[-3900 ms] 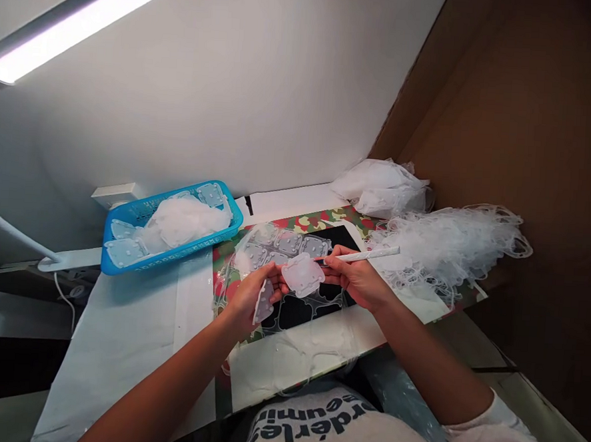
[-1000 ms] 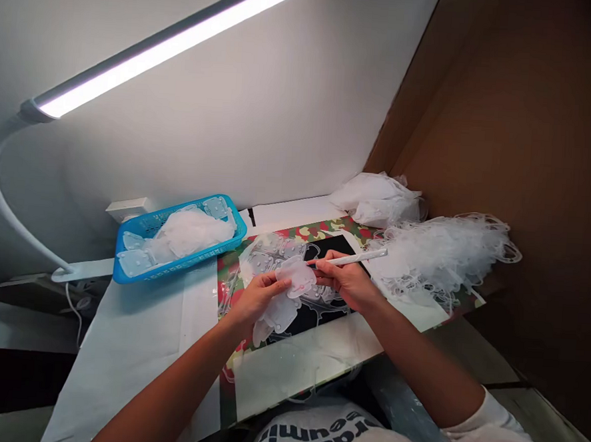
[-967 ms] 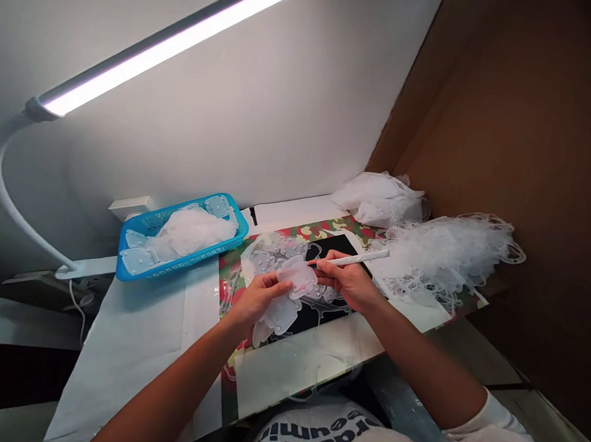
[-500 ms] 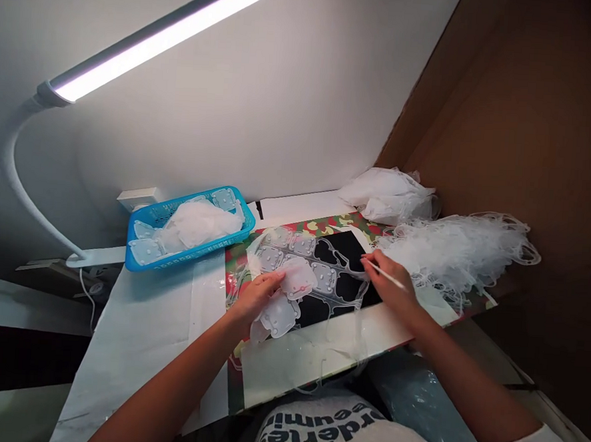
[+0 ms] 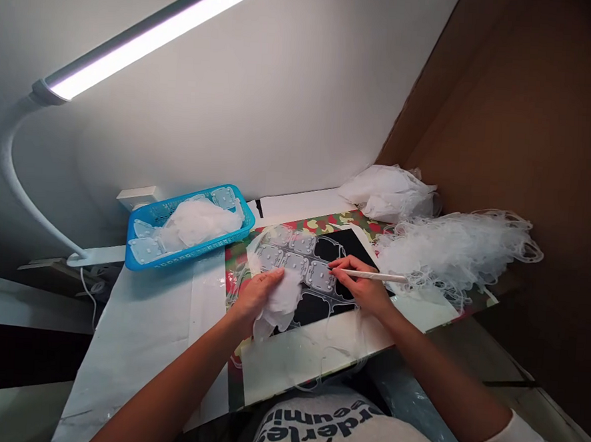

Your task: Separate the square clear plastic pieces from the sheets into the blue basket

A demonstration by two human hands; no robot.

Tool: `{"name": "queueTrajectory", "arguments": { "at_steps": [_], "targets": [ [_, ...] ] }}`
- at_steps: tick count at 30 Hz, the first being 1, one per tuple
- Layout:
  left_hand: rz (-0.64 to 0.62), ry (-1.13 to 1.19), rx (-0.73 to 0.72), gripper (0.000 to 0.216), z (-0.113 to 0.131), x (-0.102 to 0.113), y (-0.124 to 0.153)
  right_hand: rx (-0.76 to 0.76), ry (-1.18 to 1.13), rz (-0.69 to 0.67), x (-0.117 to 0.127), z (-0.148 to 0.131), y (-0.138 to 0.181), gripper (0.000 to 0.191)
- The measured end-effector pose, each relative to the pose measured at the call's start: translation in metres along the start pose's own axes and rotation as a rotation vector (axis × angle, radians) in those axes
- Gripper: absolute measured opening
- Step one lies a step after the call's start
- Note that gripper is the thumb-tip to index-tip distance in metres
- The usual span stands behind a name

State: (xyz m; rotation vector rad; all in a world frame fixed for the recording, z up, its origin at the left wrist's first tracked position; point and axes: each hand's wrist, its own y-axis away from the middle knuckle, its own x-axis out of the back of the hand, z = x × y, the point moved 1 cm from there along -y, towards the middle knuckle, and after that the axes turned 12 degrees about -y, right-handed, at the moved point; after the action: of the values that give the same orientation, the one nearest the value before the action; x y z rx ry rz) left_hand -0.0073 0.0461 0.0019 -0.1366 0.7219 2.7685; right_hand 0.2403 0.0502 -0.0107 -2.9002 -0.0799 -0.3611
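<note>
Head view: the left hand [image 5: 257, 297] is closed around a small stack of translucent cut pieces [image 5: 284, 302] at the near-left edge of the black mat [image 5: 355, 243]. The right hand [image 5: 367, 292] pinches a slim white tool [image 5: 375, 276], its tip on the moulded sheet [image 5: 298, 260] lying across the mat. A blue basket [image 5: 173, 259] sits left of the mat, a heap of white strands [image 5: 454, 251] right of it.

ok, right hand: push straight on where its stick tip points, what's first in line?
Probably the translucent moulded sheet on the black mat: the white stick in the right hand points left at it, tip seemingly touching. Beyond lies the left hand with its loose pieces. Depth unclear.
</note>
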Motion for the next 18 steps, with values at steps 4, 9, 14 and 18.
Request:
{"name": "queueTrajectory", "arguments": {
  "at_steps": [4,9,14,18],
  "targets": [
    [0.017,-0.319,-0.214,0.026,-0.003,0.001,0.003,0.015,0.001,-0.098,-0.004,-0.001,0.007,0.02],
    [0.036,-0.769,-0.439,0.013,-0.006,-0.017,0.012,0.132,0.091,-0.198,-0.01,0.003,0.013,0.016],
    [-0.11,-0.53,-0.261,0.02,-0.005,-0.031,0.013,0.188,0.13,-0.222,-0.012,0.008,0.011,0.016],
    [-0.092,-0.095,-0.015,0.042,-0.002,-0.03,0.008,0.184,0.141,-0.249,-0.012,0.009,0.01,0.017]
  ]
}}
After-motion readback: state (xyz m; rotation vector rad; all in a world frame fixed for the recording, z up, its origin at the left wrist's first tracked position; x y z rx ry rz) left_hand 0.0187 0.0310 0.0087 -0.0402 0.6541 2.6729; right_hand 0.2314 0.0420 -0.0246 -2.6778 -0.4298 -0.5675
